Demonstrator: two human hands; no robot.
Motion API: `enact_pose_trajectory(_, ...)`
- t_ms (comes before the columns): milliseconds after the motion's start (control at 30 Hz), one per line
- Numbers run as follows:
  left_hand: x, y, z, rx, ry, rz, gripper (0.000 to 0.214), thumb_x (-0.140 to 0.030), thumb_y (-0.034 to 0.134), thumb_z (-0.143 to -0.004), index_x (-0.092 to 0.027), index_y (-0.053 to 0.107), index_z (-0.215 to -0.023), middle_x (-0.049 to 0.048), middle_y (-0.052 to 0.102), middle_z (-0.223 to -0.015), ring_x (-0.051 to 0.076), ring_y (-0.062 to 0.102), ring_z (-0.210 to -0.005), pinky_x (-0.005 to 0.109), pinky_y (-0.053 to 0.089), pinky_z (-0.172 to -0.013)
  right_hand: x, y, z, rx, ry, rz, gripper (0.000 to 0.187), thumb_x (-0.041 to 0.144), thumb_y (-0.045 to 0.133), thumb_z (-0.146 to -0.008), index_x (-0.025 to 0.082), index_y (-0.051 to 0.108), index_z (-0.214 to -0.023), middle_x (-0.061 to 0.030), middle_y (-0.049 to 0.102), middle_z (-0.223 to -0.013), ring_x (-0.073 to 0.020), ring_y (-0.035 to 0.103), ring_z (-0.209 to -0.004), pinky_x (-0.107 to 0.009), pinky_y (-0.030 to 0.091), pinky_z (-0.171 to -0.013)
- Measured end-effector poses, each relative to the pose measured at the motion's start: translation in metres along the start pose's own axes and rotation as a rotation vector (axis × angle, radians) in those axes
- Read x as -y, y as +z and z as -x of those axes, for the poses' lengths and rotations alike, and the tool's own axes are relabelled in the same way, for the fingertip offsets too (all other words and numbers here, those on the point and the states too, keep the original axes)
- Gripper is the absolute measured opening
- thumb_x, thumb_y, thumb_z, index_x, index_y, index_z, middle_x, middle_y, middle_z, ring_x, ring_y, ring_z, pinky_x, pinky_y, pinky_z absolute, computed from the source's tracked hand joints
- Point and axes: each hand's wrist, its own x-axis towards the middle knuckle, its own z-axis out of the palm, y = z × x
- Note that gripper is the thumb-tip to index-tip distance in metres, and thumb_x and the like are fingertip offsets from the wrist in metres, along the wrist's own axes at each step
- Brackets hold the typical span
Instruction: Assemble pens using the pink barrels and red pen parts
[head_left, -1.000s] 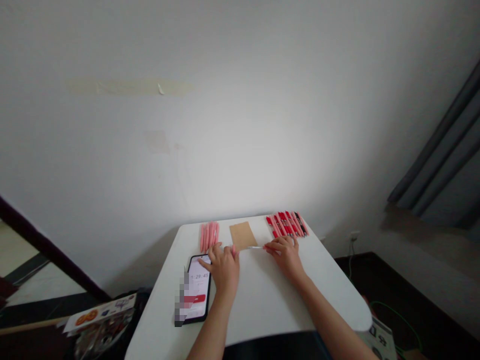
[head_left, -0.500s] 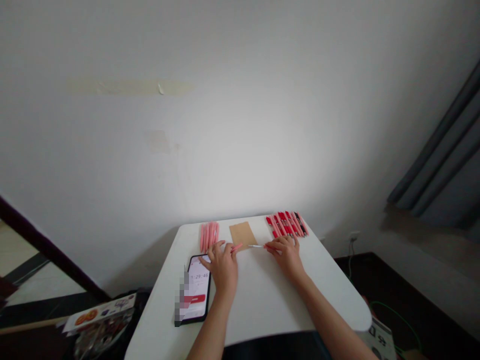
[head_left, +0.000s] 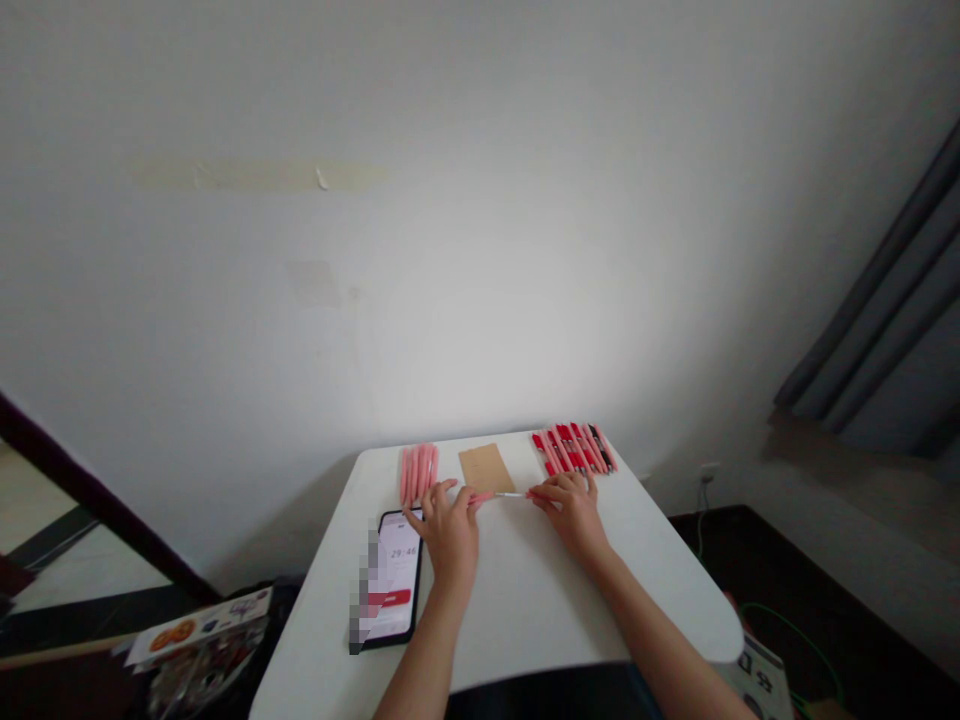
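Above the middle of the white table (head_left: 540, 600), my left hand (head_left: 450, 530) pinches a short pink pen barrel (head_left: 484, 496). My right hand (head_left: 566, 510) is closed on the pink end of a pen part, from which a thin, pale refill (head_left: 511, 494) points left. The refill's tip meets or nearly meets the barrel's end; I cannot tell whether it is inside. Just behind lies a brown card (head_left: 486, 467). Several pink pen pieces (head_left: 418, 473) lie in a row beyond my left hand. Beyond my right hand lies a row of red, pink and black pens (head_left: 574, 449).
A phone (head_left: 394, 580) with a lit timer screen lies left of my left forearm. The white wall (head_left: 480, 250) stands behind the table. A box and a clear bag (head_left: 202, 660) are on the floor at left, and a grey curtain (head_left: 885, 340) hangs at right.
My left hand has shifted slightly right, and the pink barrel has turned into line with the refill, closing the gap between them. My right hand has hardly moved.
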Motion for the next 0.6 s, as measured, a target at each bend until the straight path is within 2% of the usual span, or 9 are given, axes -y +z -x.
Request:
enact_pose_trajectory(233, -0.004, -0.005, 0.000, -0.015, 0.053, -0.013, 0.014, -0.029, 0.063, -0.078, -0.032, 0.069, -0.090, 0.0021, 0.060, -0.116, 0.025, 0.045, -0.115, 0.060, 0.022, -0.107, 0.000, 0.002, 0.000, 0.008, -0.025, 0.019, 0.018, 0.032, 0.055, -0.090, 0.035, 0.072, -0.089, -0.0007, 0.068, -0.090, -0.0221, 0.054, -0.097, -0.056, 0.015, -0.104)
enact_pose_trajectory(600, -0.009, 0.001, 0.004, 0.048, 0.187, 0.039, 0.016, -0.027, 0.057, -0.082, -0.033, 0.069, -0.091, 0.0036, 0.059, -0.120, 0.026, 0.042, -0.120, 0.069, 0.012, -0.107, 0.012, 0.002, 0.002, 0.034, -0.112, 0.067, 0.014, 0.029, 0.060, -0.087, 0.036, 0.072, -0.092, -0.0005, 0.068, -0.090, -0.0218, 0.054, -0.098, -0.053, 0.018, -0.104)
